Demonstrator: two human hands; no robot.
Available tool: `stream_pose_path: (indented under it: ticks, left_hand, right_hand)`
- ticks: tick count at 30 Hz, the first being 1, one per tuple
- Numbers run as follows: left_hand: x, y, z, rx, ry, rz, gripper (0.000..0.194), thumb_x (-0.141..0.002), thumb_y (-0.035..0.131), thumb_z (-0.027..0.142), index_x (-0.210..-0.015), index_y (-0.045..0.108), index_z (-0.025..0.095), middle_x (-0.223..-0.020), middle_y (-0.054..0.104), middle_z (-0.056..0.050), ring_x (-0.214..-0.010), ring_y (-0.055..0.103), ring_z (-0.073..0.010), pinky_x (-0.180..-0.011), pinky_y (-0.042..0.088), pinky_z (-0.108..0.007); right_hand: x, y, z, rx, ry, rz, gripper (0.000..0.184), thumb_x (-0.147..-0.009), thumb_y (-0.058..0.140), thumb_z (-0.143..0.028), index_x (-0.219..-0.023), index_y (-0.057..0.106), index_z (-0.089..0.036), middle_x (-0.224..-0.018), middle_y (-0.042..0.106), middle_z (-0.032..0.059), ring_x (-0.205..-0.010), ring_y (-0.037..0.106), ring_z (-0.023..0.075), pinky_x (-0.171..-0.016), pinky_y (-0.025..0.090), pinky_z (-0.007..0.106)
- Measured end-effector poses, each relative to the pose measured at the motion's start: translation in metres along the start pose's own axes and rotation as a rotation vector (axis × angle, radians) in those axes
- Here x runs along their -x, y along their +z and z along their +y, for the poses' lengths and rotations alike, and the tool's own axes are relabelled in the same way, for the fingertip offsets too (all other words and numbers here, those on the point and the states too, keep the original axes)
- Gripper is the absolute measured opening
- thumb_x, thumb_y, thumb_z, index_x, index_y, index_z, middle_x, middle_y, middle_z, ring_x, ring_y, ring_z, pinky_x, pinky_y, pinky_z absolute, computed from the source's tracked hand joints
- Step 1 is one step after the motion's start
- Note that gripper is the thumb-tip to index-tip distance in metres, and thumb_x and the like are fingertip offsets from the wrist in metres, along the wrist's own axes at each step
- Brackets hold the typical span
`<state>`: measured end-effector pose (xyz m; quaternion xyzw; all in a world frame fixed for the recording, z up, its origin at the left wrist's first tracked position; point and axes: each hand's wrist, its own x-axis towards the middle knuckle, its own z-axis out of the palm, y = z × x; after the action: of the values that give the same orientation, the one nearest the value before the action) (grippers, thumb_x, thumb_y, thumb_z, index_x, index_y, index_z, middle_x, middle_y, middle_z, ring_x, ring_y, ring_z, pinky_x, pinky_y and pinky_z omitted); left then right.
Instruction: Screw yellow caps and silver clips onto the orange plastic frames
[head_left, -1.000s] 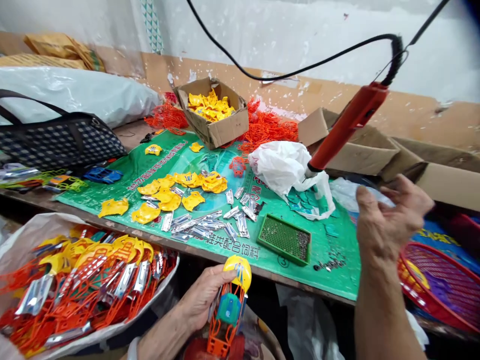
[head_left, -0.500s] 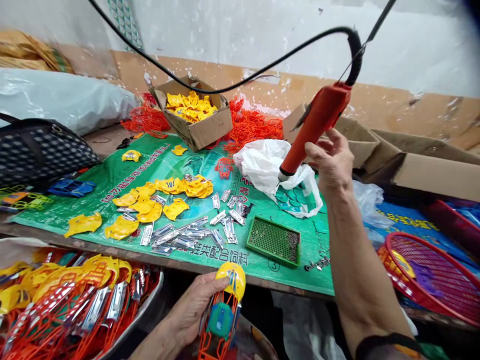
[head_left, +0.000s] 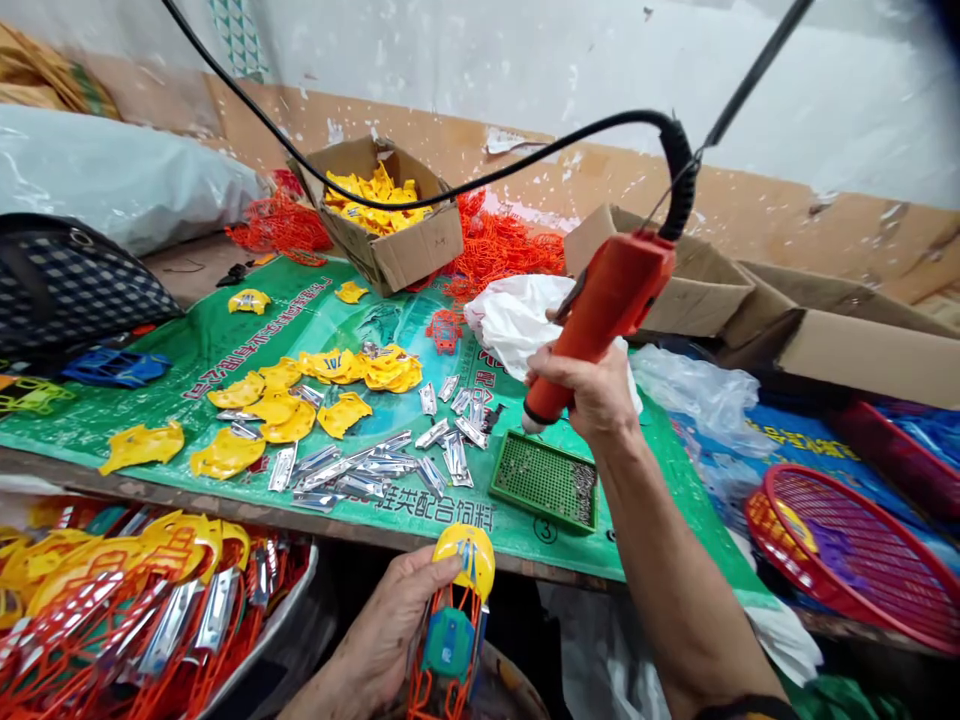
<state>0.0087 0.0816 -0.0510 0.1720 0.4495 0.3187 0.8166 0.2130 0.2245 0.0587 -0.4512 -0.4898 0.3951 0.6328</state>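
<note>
My left hand (head_left: 401,610) grips a plastic toy car body (head_left: 448,640) with a yellow front, an orange frame and a teal block in its middle, held below the table's front edge. Wrapped round a red electric screwdriver (head_left: 592,315), my right hand (head_left: 600,390) is closed above the table. The screwdriver hangs from a cord and points down, its tip over the back left of a green screw tray (head_left: 544,480). Small screws gather at the tray's right side. Left of the tray lie silver plastic strips (head_left: 375,465) and yellow shell parts (head_left: 289,405).
A cardboard box (head_left: 420,250) of yellow parts stands at the back, with orange frames (head_left: 510,250) beside it. At lower left is a sack (head_left: 289,590) of assembled pieces. A red basket (head_left: 862,570) sits at right. The black cord (head_left: 480,180) loops overhead.
My right hand has lowered the screwdriver and brought it left and nearer, from above the white bag to the screw tray. My left hand still holds the toy car body in about the same place.
</note>
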Motion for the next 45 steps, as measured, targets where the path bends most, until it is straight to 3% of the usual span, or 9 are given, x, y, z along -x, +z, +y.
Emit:
stream_pose_path:
  ticks: [4, 9, 31, 45]
  left_hand:
    - [0.002, 0.004, 0.000, 0.024, 0.012, -0.004, 0.027, -0.075, 0.077, 0.032, -0.091, 0.075, 0.011, -0.064, 0.069, -0.005, -0.051, 0.062, -0.0121, -0.051, 0.051, -0.021]
    - [0.001, 0.002, -0.003, 0.030, 0.019, 0.005, 0.028, -0.075, 0.076, 0.033, -0.092, 0.075, 0.011, -0.066, 0.070, -0.006, -0.051, 0.062, -0.0123, -0.050, 0.050, -0.021]
    - [0.001, 0.003, -0.003, 0.000, 0.000, 0.030, 0.034, -0.071, 0.079, 0.037, -0.092, 0.074, 0.011, -0.063, 0.072, -0.007, -0.050, 0.064, -0.0155, -0.051, 0.052, -0.024]
    - [0.002, 0.005, -0.004, 0.017, 0.027, 0.011, 0.033, -0.069, 0.080, 0.037, -0.088, 0.075, 0.010, -0.063, 0.070, -0.005, -0.049, 0.062, -0.0134, -0.050, 0.049, -0.022]
  right_hand:
    - [0.031, 0.000, 0.017, -0.026, -0.016, 0.048, 0.018, -0.058, 0.077, -0.023, -0.060, 0.059, -0.017, -0.060, 0.057, -0.0031, -0.050, 0.052, 0.0116, -0.052, 0.046, 0.031]
    - [0.046, 0.003, 0.028, -0.043, -0.006, 0.152, 0.013, -0.057, 0.076, -0.020, -0.060, 0.064, -0.017, -0.059, 0.059, -0.0026, -0.051, 0.053, 0.0123, -0.051, 0.045, 0.031]
    - [0.052, 0.001, 0.040, -0.009, -0.010, 0.223, 0.016, -0.056, 0.075, -0.021, -0.068, 0.066, -0.018, -0.061, 0.061, -0.0024, -0.052, 0.054, 0.0138, -0.051, 0.046, 0.032]
    - [0.058, 0.008, 0.036, 0.032, -0.038, 0.244, 0.017, -0.055, 0.078, -0.020, -0.065, 0.064, -0.018, -0.057, 0.059, -0.0037, -0.049, 0.050, 0.0121, -0.048, 0.044, 0.029]
